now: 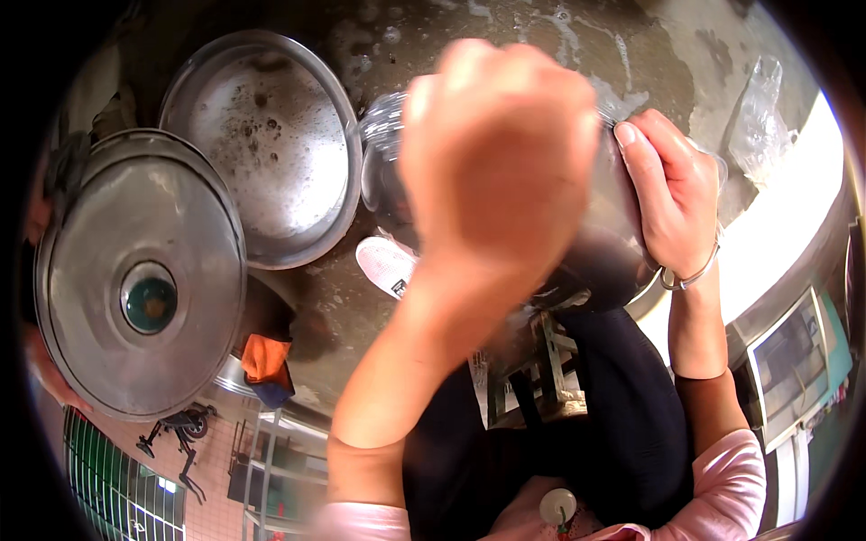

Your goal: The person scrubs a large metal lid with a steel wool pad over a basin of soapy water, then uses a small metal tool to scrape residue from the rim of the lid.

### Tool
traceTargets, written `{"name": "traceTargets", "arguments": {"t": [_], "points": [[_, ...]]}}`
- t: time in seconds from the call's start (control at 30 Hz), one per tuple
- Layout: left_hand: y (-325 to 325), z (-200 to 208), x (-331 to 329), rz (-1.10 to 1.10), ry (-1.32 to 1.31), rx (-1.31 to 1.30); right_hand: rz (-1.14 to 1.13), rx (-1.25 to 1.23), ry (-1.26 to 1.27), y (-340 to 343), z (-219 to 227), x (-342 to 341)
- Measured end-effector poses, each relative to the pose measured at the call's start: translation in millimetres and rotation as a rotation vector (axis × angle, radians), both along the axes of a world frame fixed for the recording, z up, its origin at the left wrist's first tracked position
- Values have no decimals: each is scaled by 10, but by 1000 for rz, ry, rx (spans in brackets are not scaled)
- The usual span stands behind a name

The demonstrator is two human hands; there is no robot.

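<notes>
My left hand [496, 153] is raised in the middle, blurred by motion, its fingers curled into a fist. Whatever it may hold is hidden behind it. Under and beyond it, over my knees, is a shiny metal vessel [622, 203], largely covered by the left hand and forearm. My right hand [675, 189] grips that vessel's rim at the right, thumb on top and fingers bent over the edge. A bright, rippled surface [383, 126] shows just left of my left hand; I cannot tell whether it belongs to the same vessel.
A wide metal basin [271, 153] with dark spots sits on the wet floor [667, 54]. Nearer at left is a large metal lid [99, 288] with a green knob; part of another person's hand [54, 374] touches its edge. A clear plastic bag [758, 122] lies far right.
</notes>
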State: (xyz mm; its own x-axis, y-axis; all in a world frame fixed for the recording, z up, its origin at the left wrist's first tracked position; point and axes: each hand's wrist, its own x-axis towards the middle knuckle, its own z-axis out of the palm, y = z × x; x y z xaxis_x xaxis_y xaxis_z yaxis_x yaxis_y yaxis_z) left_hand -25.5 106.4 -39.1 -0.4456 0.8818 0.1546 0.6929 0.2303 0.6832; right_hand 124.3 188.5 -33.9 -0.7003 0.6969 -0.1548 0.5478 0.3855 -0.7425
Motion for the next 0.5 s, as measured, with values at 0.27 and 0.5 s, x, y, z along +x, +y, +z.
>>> {"name": "traceTargets", "arguments": {"t": [0.27, 0.5], "points": [[-173, -108, -282, 28, 50, 4, -133, -449, 69, 48, -13, 128], [-366, -125, -237, 120, -125, 12, -283, -678, -22, 95, 35, 422]]}}
